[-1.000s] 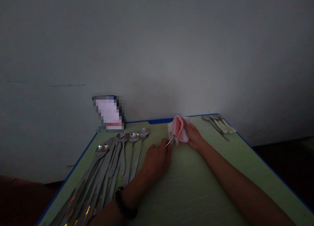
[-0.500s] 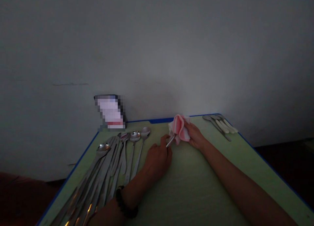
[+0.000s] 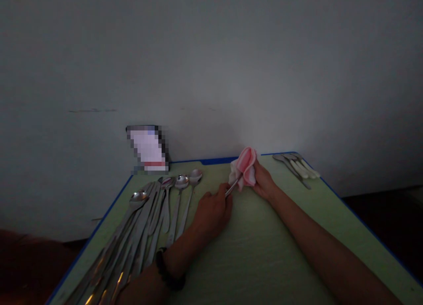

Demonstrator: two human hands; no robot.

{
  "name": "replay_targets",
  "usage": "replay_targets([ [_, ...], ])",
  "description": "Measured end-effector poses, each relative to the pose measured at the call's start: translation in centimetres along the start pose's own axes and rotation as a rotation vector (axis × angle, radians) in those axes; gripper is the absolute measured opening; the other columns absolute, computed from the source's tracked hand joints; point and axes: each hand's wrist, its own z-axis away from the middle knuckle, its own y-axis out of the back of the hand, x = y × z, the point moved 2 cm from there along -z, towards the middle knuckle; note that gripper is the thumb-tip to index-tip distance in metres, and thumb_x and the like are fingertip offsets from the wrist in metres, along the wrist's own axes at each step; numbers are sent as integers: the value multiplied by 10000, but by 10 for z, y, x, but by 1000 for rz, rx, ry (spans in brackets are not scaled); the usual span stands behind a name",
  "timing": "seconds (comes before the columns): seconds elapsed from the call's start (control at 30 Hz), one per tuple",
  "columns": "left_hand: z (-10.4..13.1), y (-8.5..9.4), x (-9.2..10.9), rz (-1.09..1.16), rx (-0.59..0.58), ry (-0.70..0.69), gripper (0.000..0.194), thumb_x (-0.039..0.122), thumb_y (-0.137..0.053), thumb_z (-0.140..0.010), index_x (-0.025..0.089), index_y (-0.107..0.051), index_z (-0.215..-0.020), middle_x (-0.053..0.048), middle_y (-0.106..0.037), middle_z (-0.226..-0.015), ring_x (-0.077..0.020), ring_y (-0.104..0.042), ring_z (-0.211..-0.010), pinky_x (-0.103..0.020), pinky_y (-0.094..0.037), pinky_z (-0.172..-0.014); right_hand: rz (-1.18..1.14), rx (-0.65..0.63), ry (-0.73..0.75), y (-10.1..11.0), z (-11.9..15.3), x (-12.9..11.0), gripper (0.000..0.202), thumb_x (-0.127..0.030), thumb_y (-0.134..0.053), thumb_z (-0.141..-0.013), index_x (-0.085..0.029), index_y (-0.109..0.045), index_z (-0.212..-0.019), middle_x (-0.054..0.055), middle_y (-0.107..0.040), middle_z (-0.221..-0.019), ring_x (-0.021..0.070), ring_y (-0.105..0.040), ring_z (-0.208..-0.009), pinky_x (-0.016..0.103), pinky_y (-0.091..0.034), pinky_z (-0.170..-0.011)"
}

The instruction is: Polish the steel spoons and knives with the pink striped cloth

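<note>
My left hand [image 3: 214, 210], with a dark bead bracelet on the wrist, is closed on the handle of a metal utensil [image 3: 233, 186]. The utensil's far end is hidden in a pink and white cloth [image 3: 246, 166]. My right hand [image 3: 263, 180] grips that cloth around it, just above the table's far part. Left of my left hand lie several metal spoons [image 3: 181, 182] and other long utensils [image 3: 139, 234], partly overlapping, their lower ends passing behind my left forearm.
The pale green table [image 3: 264, 252] has a blue edge and stands against a grey wall [image 3: 211, 67]. A phone with a blurred screen [image 3: 147, 148] leans at the back left. Several utensils, some white-handled [image 3: 299, 168], lie at the back right.
The cloth and my right hand have shifted slightly up and right. More of the utensil's shaft shows between my left hand and the cloth.
</note>
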Motion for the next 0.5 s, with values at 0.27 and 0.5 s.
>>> replay_targets([
  [0.27, 1, 2, 1, -59, -19, -94, 300, 337, -343, -910, 189, -513, -1108, -69, -674, -887, -221, -610, -767, -352, -409, -756, 11, 30, 12, 3, -2, 1, 409, -559, -619, -694, -169, -589, -814, 33, -666, -711, 144, -592, -602, 257, -509, -537],
  [0.5, 0, -2, 1, -95, -33, -156, 362, 375, -309, -919, 180, -599, -824, -60, -671, -731, -212, -615, -690, -361, -405, -743, 74, -1, -15, 0, 0, 0, 391, -562, -592, -714, -177, -581, -780, 38, -652, -662, 162, -581, -575, 261, -475, -470],
])
